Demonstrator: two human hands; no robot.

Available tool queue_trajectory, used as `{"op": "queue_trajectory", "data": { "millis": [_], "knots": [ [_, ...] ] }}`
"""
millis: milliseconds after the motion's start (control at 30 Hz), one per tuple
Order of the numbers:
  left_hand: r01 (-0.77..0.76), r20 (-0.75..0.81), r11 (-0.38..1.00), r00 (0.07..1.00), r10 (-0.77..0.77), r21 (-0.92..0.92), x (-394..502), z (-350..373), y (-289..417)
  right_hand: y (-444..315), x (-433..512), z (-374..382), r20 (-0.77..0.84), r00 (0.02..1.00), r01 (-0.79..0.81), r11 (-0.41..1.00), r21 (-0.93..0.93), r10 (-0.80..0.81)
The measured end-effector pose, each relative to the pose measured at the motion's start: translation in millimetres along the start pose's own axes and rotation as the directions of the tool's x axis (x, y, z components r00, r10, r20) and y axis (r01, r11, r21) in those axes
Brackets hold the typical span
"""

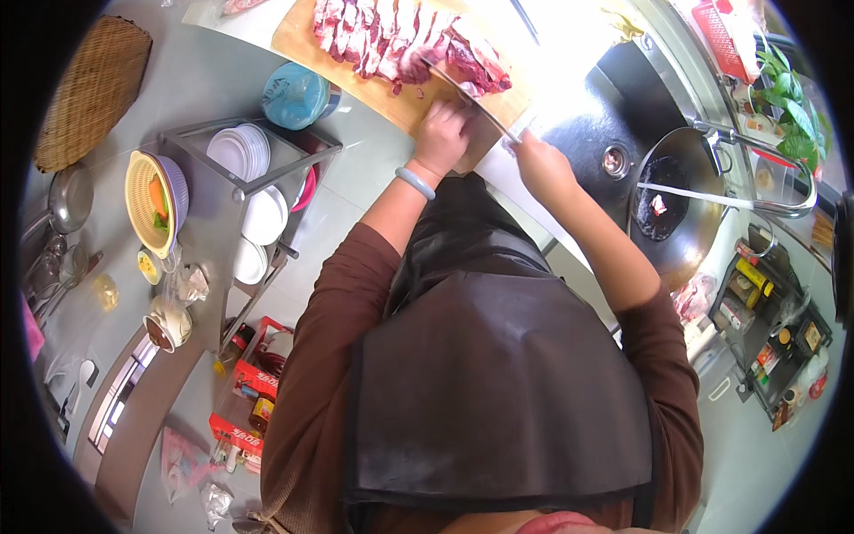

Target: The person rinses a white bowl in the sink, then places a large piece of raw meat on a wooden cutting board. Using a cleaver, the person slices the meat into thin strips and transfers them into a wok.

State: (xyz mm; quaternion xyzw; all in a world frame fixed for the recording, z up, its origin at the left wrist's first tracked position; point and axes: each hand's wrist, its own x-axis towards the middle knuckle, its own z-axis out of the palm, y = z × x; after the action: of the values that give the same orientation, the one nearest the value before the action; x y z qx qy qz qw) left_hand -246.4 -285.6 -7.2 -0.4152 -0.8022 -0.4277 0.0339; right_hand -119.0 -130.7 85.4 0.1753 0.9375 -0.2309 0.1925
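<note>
My right hand point(540, 163) is closed around the handle of a knife point(470, 97), whose blade reaches up and left to the raw meat. My left hand point(444, 130), with a pale bangle on its wrist, has its fingers bent beside the blade at the near edge of a wooden cutting board point(373, 100); whether the fingertips hold anything is hidden. Raw red meat point(380, 33), cut into several long strips, lies across the board, and a thicker piece point(477, 57) is at its right end. The blade's tip is at the meat between them.
On the right, water runs from a faucet point(780, 207) into a wok point(694, 233) at a dark sink point(580, 113). Left of me stand a metal rack point(230, 153) with stacked white plates point(243, 150), a blue-covered bucket point(293, 97) and a yellow colander point(143, 207) with vegetables.
</note>
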Motion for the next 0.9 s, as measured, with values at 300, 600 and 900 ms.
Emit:
{"op": "queue_trajectory", "data": {
  "millis": [300, 600, 900],
  "knots": [
    [0.091, -0.126, 0.988, 0.986, -0.107, -0.124, -4, -12, 15, 34, -38, -6, -0.015, 0.998, -0.070, 0.996, -0.049, 0.069],
    [0.080, -0.094, 0.996, 0.992, -0.083, -0.032, -13, -19, 9, 0, -70, -43, 0.028, 0.997, 0.070, 0.988, -0.140, -0.066],
    [0.019, -0.131, 0.998, 0.991, -0.026, -0.054, -10, -10, -1, -15, 12, 10, -0.051, 0.989, 0.137, 0.988, -0.078, -0.141]
  ]
}}
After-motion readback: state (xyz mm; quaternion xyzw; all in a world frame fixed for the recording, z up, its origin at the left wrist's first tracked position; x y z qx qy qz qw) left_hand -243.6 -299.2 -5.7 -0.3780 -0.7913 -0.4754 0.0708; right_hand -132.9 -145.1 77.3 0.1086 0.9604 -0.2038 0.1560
